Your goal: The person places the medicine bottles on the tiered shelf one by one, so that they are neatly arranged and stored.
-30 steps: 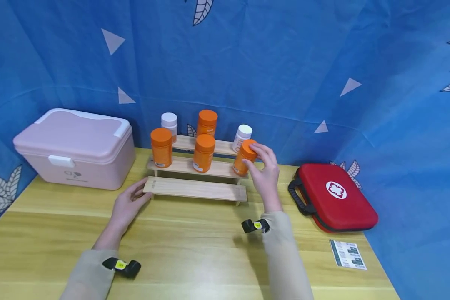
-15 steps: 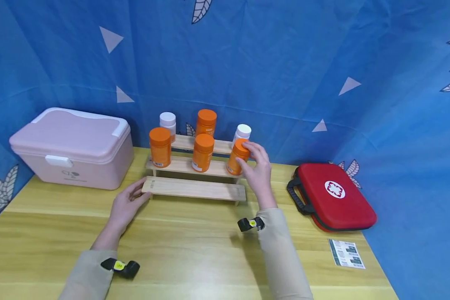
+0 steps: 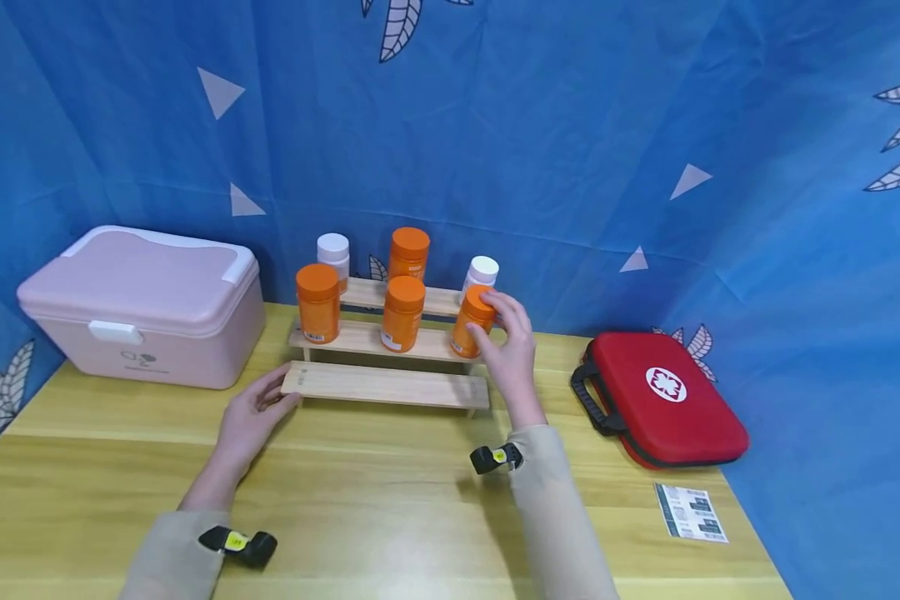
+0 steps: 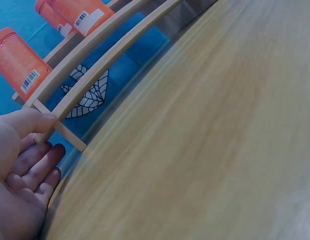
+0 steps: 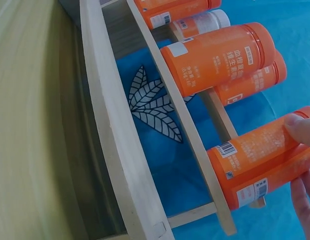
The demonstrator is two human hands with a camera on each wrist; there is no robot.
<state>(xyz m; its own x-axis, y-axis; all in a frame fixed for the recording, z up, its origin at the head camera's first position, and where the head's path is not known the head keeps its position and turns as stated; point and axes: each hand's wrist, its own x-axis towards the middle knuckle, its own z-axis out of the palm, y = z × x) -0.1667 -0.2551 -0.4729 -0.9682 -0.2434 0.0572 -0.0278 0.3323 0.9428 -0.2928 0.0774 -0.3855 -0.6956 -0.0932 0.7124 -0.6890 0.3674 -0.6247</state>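
A three-tier wooden rack (image 3: 386, 385) stands on the table. At its left end my left hand (image 3: 251, 421) holds the lowest tier, thumb at the front edge and fingers beneath, as the left wrist view (image 4: 27, 160) shows. My right hand (image 3: 512, 354) grips an orange bottle (image 3: 466, 335) near its cap, at the right end of the middle tier. In the right wrist view this bottle's base is at the shelf (image 5: 187, 125). Two more orange bottles stand on that tier, one at the left (image 3: 318, 312) and one midway (image 3: 402, 321).
Behind, on the top tier, are a white bottle (image 3: 333, 254), an orange bottle (image 3: 409, 250) and another white bottle (image 3: 482, 272). A pink lidded box (image 3: 142, 308) sits left. Rightward lie a red first-aid case (image 3: 667, 400) and a printed card (image 3: 692, 512).
My right hand has shifted the orange bottle slightly left along the middle tier, mostly in the first half second. My left hand stays on the rack's end. The head view has tilted a little.
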